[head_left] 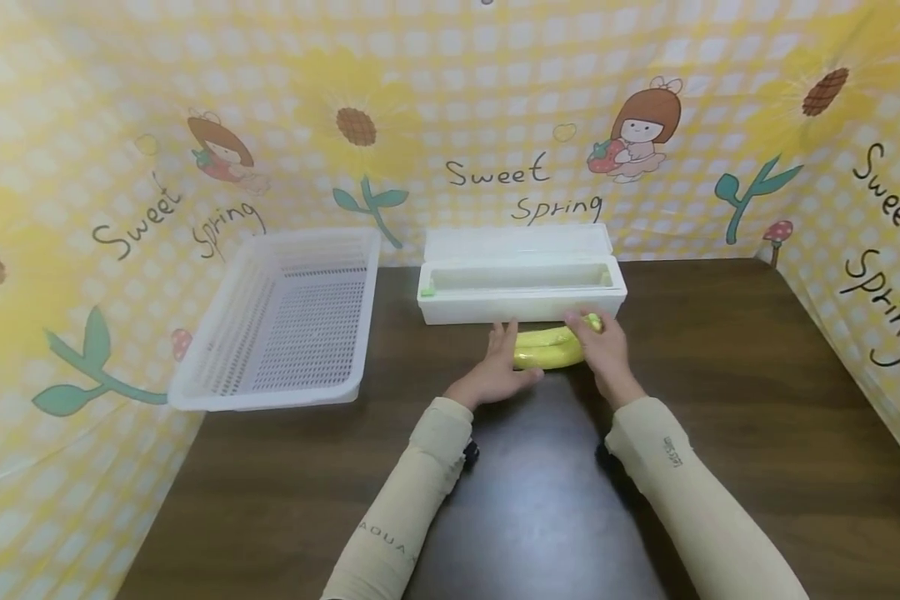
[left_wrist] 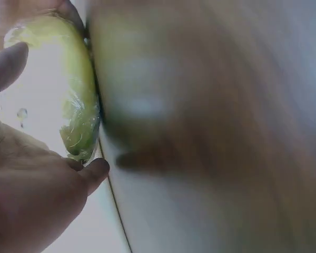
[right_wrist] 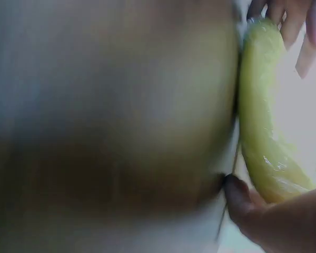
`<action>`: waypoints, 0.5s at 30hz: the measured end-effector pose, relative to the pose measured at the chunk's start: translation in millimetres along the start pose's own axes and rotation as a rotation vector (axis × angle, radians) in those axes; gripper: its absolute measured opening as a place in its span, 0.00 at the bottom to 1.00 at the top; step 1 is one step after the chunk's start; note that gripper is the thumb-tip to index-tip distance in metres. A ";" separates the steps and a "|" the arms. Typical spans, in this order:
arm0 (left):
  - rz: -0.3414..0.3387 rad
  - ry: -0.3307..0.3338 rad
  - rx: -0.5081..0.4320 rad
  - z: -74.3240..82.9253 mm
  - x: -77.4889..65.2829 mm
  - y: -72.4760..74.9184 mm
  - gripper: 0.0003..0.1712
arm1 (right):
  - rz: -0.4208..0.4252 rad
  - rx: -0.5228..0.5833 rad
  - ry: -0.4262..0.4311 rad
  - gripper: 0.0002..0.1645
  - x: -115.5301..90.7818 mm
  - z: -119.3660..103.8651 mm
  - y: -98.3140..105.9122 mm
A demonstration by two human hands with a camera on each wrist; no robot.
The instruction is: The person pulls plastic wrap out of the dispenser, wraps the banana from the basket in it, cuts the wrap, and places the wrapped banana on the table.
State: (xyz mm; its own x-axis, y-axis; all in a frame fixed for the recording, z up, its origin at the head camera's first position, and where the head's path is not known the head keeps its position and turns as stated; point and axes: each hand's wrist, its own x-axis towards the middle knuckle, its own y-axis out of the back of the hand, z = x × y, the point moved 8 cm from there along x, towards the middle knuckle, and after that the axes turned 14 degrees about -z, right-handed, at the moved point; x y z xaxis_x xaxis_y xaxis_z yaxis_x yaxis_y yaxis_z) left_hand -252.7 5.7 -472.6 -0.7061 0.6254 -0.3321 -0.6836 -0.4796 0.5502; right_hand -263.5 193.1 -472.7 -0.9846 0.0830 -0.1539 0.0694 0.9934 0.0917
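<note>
A pair of yellow bananas (head_left: 549, 357), wrapped in shiny clear film, lies on the table in front of the white box. My left hand (head_left: 495, 372) is at their left end, fingers fairly straight and thumb spread beneath. In the left wrist view, that thumb (left_wrist: 96, 171) sits right at the banana's tip (left_wrist: 80, 139). My right hand (head_left: 603, 350) holds the other end, where the stems meet, between thumb and fingers. The right wrist view has the right thumb (right_wrist: 239, 197) low beside the film-covered banana (right_wrist: 260, 105).
Right behind the bananas stands a long white box (head_left: 521, 311) with its lid raised and a small green piece (head_left: 428, 292) on its left rim. A white plastic basket (head_left: 360, 358) sits at the left on the dark wooden table (head_left: 757, 417). A patterned yellow cloth (head_left: 480, 108) encloses the back and sides.
</note>
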 end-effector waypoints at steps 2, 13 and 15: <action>-0.010 -0.028 -0.015 9.7 3.4 -4.2 0.59 | 0.044 -0.027 -0.006 0.35 -0.5 0.4 14.5; 0.031 -0.054 0.002 23.6 -4.8 -4.2 0.56 | 0.004 -0.091 -0.022 0.43 -4.2 -6.9 44.7; 0.066 -0.073 0.050 21.1 -13.4 2.7 0.56 | 0.012 -0.113 0.008 0.43 -7.8 -15.5 56.5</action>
